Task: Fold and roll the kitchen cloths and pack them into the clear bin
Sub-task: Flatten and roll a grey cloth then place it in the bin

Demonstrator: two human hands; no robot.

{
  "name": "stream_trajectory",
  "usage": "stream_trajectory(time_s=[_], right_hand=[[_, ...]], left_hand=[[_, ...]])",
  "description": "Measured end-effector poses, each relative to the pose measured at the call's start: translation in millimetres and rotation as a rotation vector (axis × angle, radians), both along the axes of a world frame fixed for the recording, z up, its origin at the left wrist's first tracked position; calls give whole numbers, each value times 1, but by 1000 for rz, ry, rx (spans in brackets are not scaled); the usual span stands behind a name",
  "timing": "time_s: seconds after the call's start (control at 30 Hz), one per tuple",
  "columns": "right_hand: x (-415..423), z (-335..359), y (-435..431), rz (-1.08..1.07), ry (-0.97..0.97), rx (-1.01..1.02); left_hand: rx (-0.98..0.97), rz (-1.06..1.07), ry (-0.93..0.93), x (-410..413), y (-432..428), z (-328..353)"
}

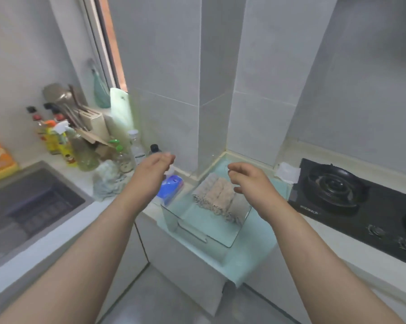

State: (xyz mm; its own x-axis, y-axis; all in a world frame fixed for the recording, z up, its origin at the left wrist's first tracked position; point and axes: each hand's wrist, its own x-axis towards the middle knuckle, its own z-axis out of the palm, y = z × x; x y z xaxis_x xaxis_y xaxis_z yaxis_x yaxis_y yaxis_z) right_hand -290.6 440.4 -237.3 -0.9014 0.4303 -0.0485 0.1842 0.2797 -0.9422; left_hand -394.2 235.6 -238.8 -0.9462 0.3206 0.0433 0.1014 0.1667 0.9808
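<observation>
The tabletop (255,253) carries a clear bin (173,220) on a pale mat, with beige rolled cloths (217,195) lying side by side inside. Left hand (154,167) and right hand (250,177) hover above, loosely spread, holding nothing. A careless nudge could unroll the cloths or tip the light bin.

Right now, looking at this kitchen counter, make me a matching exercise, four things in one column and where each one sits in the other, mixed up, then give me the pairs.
Things:
1. rolled beige kitchen cloths
2. blue plastic bottle
3. black gas hob
4. crumpled pale green cloth

Places:
A. on the counter to the right of the bin
B. inside the clear plastic bin
C. on the counter between the steel sink and the blue bottle
D. lying just left of the bin, under the left hand

Pairs: 1-B, 2-D, 3-A, 4-C
</observation>
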Motion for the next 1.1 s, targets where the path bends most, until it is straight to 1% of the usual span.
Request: stream_trajectory(time_s=[0.17,0.23,0.37,0.47,0.67,0.77,0.93,1.1], right_hand=[[-6,22,-90,237,80,47],[-6,30,-135,334,108,75],[-6,39,-238,517,155,69],[2,39,-327,672,158,61],[36,33,-484,981,180,111],[52,30,-547,1101,198,118],[74,21,-632,1252,204,85],[70,3,-712,1396,133,50]], left_hand=[[-28,186,134,42,-97,27],[-49,286,151,62,-149,31],[-70,501,150,111,-267,33],[-43,695,116,156,-350,31],[-82,966,77,247,-490,22],[-77,1112,86,291,-543,19],[-74,1274,57,348,-605,8],[-73,1407,11,370,-671,-10]])
